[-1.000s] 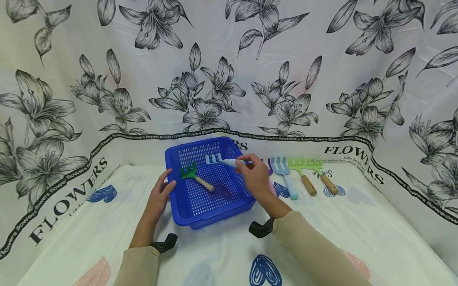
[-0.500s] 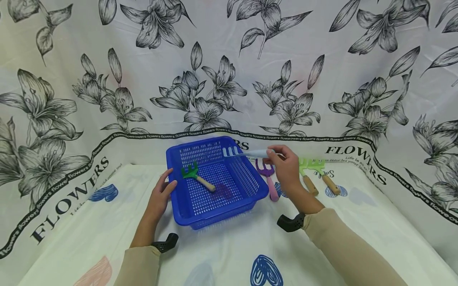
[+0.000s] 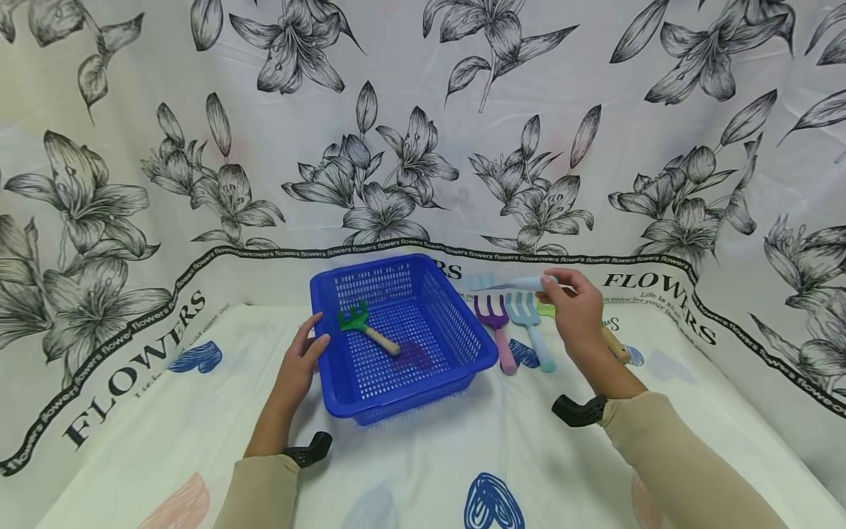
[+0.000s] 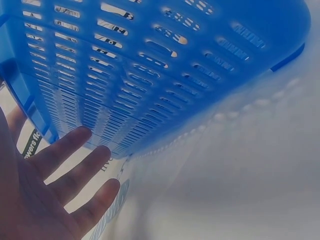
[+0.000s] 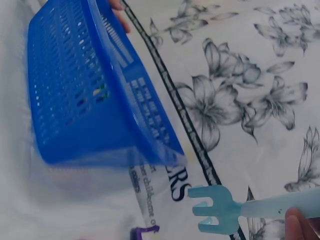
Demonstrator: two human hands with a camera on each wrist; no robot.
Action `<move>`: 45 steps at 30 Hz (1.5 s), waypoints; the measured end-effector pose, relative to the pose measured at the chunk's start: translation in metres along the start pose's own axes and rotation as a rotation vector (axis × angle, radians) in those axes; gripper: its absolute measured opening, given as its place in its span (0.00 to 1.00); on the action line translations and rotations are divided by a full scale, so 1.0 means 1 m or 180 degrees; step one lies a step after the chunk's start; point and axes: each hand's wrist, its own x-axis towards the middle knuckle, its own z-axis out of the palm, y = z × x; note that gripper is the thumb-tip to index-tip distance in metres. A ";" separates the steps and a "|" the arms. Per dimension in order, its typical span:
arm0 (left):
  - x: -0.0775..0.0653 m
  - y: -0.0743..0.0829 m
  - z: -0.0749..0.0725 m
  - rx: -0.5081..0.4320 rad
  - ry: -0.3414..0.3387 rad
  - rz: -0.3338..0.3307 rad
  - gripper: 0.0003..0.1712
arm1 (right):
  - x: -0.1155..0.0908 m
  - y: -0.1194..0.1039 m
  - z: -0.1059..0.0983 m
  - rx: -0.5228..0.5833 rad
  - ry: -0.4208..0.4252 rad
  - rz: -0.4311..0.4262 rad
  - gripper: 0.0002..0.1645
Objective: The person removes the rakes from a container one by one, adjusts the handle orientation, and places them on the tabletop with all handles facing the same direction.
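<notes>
My left hand [image 3: 299, 364] holds the left rim of a blue plastic basket [image 3: 456, 308], its thumb and forefinger at the rim. In the left wrist view, the other fingers [image 4: 82, 175] stretch along the outside of the basket's perforated wall. A green hand fork [image 3: 380, 339] with a pale wooden handle lies inside the basket. My right hand [image 3: 576, 308] pinches the handle end of a light blue hand fork [image 3: 522, 283], raised to the right of the basket with its tines pointing left. The right wrist view shows this same fork [image 5: 220, 212] close up.
Below the raised fork lie a purple hand fork [image 3: 492, 317] with a pink handle and another light blue one [image 3: 538, 342]. A lime green fork [image 3: 546, 309] and a wooden handle [image 3: 616, 345] are partly hidden behind my right hand. A flowered cloth [image 3: 383, 213] hangs behind.
My right hand has carried the light blue fork rightward, from over the basket to above the row of forks. My left hand and the basket have stayed in place.
</notes>
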 end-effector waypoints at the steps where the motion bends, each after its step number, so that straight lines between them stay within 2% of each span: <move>1: -0.003 0.005 0.000 -0.0018 -0.0010 -0.0022 0.35 | 0.001 0.002 -0.004 -0.0050 0.0043 -0.0011 0.16; 3: -0.008 0.015 0.000 -0.0025 -0.0015 -0.0043 0.35 | 0.002 0.007 -0.011 -0.0189 0.0142 -0.0019 0.16; 9: -0.007 0.014 0.000 -0.0022 -0.0018 -0.0043 0.35 | 0.005 0.017 -0.034 -0.0581 0.0410 0.0009 0.19; 15: 0.006 -0.008 -0.001 0.0005 -0.0010 -0.0070 0.36 | 0.007 0.024 -0.056 -0.0734 0.0556 0.0095 0.19; 18: 0.010 -0.018 -0.001 0.0002 0.0005 -0.0038 0.36 | 0.010 0.028 -0.067 -0.0846 0.0652 0.0041 0.20; 22: 0.011 -0.024 0.000 -0.0066 0.0013 0.0016 0.36 | 0.015 0.033 -0.081 -0.1032 0.0772 -0.0063 0.20; 27: 0.010 -0.024 0.000 -0.0086 0.0014 0.0019 0.36 | 0.020 0.038 -0.098 -0.1165 0.0886 -0.0010 0.21; 37: 0.009 -0.013 0.001 -0.0101 -0.0049 -0.0036 0.35 | 0.021 0.058 -0.132 -0.1318 0.1229 0.0147 0.22; 45: 0.013 -0.021 0.001 -0.0066 -0.0026 0.0002 0.36 | 0.019 0.069 -0.149 -0.1433 0.1480 0.0230 0.21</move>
